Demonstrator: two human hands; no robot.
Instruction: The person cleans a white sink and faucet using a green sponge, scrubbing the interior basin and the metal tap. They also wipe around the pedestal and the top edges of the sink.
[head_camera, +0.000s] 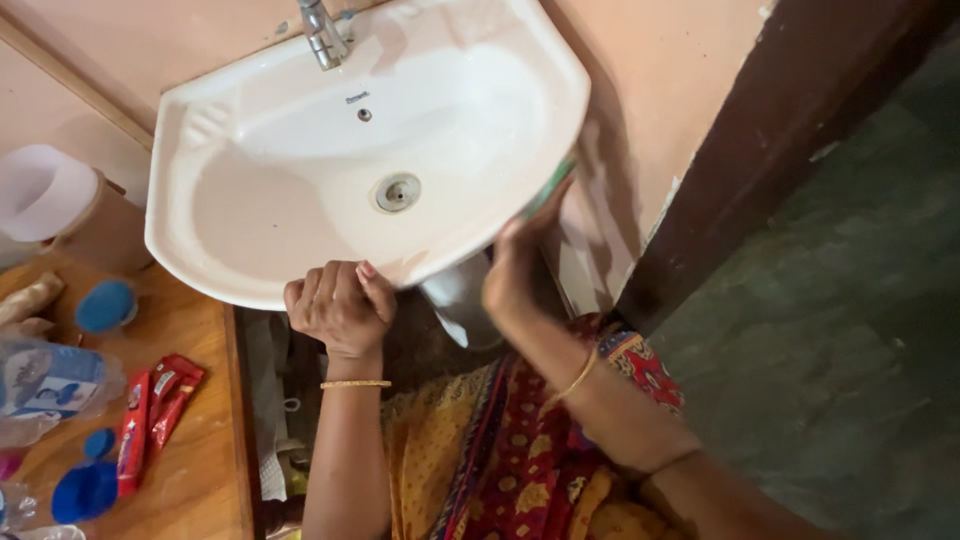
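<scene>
A white wall-mounted washbasin with a metal tap and a round drain fills the upper middle of the head view. My left hand is curled into a fist against the basin's front rim. My right hand reaches under the basin's right edge and presses a green scrub pad against the rim there. Both wrists wear thin gold bangles. My patterned yellow and red garment shows below.
A wooden table at the left holds red tubes, blue caps and clear plastic bottles. A white container stands behind it. A dark door frame and grey floor lie to the right.
</scene>
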